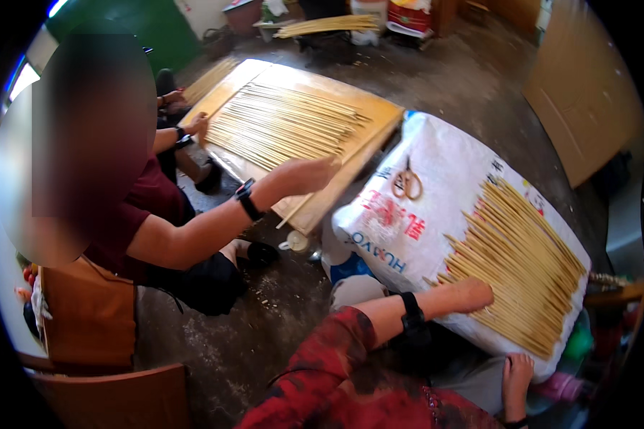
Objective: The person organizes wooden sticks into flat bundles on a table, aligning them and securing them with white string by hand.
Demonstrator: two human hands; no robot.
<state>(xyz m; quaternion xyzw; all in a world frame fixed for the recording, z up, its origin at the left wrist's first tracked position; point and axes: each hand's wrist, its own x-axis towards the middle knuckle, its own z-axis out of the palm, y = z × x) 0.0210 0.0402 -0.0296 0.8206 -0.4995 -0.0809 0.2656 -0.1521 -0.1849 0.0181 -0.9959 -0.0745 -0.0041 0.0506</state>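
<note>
Thin yellow-tan sticks [526, 264] lie side by side in a wide row on a stuffed white woven sack [436, 157]. My left hand [474, 294], below a black wristwatch, rests curled over the row's near left part. Its fingers are bent under, so what they hold is hidden. At the sack's near edge, close to the lower ends of the sticks, is my right hand [519, 372]. Those fingers are curled together, and I cannot see what is in them. A pair of scissors [406, 184] with looped handles lies on the sack's far left part.
To the left, a co-worker in a dark red shirt [154, 189] reaches over a wooden board [379, 114] bearing a similar stick row [286, 121]. A cup [297, 241] stands between board and sack. A cardboard sheet [579, 100] stands at right; a wooden chair back [114, 393] is lower left.
</note>
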